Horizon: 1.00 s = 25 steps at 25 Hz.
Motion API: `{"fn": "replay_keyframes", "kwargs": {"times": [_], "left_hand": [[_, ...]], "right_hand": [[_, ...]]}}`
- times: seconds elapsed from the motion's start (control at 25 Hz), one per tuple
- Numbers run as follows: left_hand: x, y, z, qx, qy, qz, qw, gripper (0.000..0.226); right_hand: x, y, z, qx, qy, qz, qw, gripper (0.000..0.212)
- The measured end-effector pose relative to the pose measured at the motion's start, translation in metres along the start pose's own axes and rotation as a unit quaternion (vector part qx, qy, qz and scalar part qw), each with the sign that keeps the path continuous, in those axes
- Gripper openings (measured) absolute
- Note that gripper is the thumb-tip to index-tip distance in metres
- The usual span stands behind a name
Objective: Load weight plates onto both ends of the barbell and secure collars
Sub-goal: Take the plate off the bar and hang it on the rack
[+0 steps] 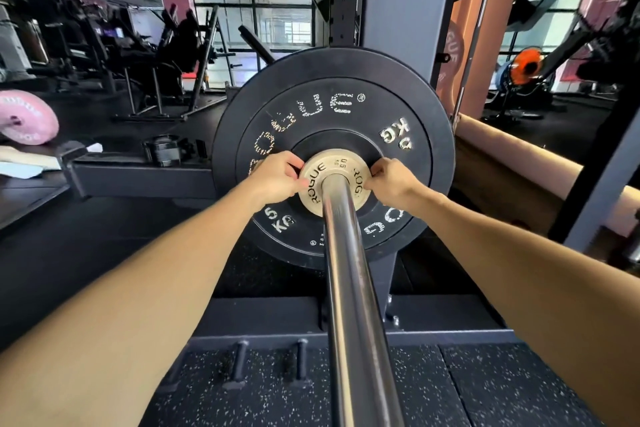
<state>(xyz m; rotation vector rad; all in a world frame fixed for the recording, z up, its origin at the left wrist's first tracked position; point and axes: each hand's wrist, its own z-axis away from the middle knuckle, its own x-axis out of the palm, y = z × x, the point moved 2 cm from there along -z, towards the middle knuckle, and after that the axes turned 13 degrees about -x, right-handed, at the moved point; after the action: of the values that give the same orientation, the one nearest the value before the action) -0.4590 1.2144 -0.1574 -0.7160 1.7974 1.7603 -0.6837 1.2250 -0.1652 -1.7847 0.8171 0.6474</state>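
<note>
The chrome barbell sleeve runs from the bottom centre away from me. On it sits a black 5 kg Rogue bumper plate. A small pale 0.5 kg change plate lies flat against the black plate's hub. My left hand pinches the small plate's left edge. My right hand pinches its right edge. No collar is visible on the sleeve.
A grey rack upright stands right behind the plate. A pink plate lies at the left, beside a dark rack base beam. Two short pegs stick up from the speckled rubber floor below. Padded rolls lie at the right.
</note>
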Motion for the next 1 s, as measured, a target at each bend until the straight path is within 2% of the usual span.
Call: {"fn": "replay_keyframes", "kwargs": {"times": [0.16,0.28,0.36,0.56,0.88,1.0], "left_hand": [[0.007,0.004,0.003,0.012,0.011,-0.032,0.999,0.016],[0.009,0.010,0.013,0.025,0.018,-0.076,0.997,0.010],[0.006,0.011,0.023,0.032,0.021,-0.102,0.994,0.006],[0.002,0.008,0.070,0.041,0.036,-0.121,0.991,0.020],[-0.003,0.000,0.172,0.062,0.049,-0.119,0.990,0.007],[-0.007,-0.005,0.216,0.063,0.044,-0.128,0.989,0.013]], "right_hand": [[-0.005,-0.004,0.011,-0.005,0.007,-0.027,1.000,0.024],[-0.010,-0.005,0.025,-0.040,-0.041,0.013,0.998,0.016],[-0.011,-0.007,0.039,-0.038,-0.052,-0.002,0.998,0.018],[-0.014,-0.016,0.079,-0.047,-0.074,-0.053,0.995,0.018],[-0.031,-0.050,0.172,-0.061,-0.063,-0.081,0.993,0.023],[-0.039,-0.063,0.212,-0.060,-0.071,-0.077,0.993,0.019]]}}
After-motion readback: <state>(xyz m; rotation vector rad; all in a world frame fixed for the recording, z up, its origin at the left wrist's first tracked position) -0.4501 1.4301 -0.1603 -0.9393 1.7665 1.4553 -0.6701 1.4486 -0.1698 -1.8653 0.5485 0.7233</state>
